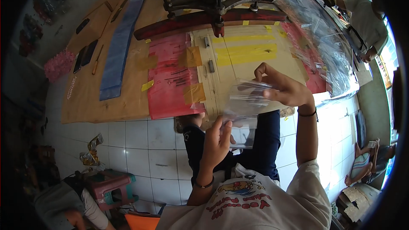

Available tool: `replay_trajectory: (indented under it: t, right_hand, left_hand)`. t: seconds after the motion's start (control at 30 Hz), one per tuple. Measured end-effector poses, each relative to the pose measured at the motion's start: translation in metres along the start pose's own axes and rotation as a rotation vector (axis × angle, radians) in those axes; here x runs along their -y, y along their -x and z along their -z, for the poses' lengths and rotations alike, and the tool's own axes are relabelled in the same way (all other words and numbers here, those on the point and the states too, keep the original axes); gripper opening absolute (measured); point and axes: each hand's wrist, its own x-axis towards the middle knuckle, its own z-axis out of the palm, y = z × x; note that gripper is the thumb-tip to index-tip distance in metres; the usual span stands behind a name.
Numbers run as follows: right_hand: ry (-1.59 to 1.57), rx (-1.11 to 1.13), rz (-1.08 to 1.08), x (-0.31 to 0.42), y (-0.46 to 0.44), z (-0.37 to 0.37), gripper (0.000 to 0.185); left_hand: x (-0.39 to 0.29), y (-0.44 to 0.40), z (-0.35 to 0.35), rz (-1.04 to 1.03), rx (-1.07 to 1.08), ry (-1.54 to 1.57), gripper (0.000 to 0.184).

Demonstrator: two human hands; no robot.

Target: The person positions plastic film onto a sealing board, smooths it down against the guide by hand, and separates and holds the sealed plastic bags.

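A stack of clear plastic sheets or bags is held between my hands, above my lap and the table's front edge. My left hand grips the lower left side of it, the thumb lying on top. At the upper right, my right hand pinches the upper part of the plastic between bent fingers and thumb. The far ends of some fingers are hidden by glare and the layers. Just beyond my hands lies a tan board with yellow tape strips and small metal pieces.
A press-like machine with a red bar stands over the board. Red sheets flank it. A blue strip and a screwdriver lie left; crumpled clear plastic lies right. Other people sit or stand nearby. A stool is lower left.
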Motion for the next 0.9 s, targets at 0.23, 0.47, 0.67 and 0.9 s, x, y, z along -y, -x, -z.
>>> replay_trajectory:
  t: [0.23,0.47,0.67,0.9]
  right_hand:
    - [0.375,0.029,-0.191,0.029,-0.006,-0.003,0.032]
    - [-0.513,0.356,0.094,-0.006,-0.002,0.007,0.056]
    - [0.174,0.457,-0.092,0.018,0.000,-0.023,0.073]
    - [0.446,0.134,0.068,0.025,0.015,-0.036,0.058]
  left_hand:
    - [-0.021,-0.003,0.019,-0.019,0.015,-0.178,0.023]
    - [-0.038,-0.003,0.024,-0.122,-0.018,-0.251,0.026]
    - [-0.043,-0.006,0.024,-0.283,-0.048,-0.431,0.027]
    - [-0.048,-0.009,0.027,-0.218,-0.147,-0.366,0.027]
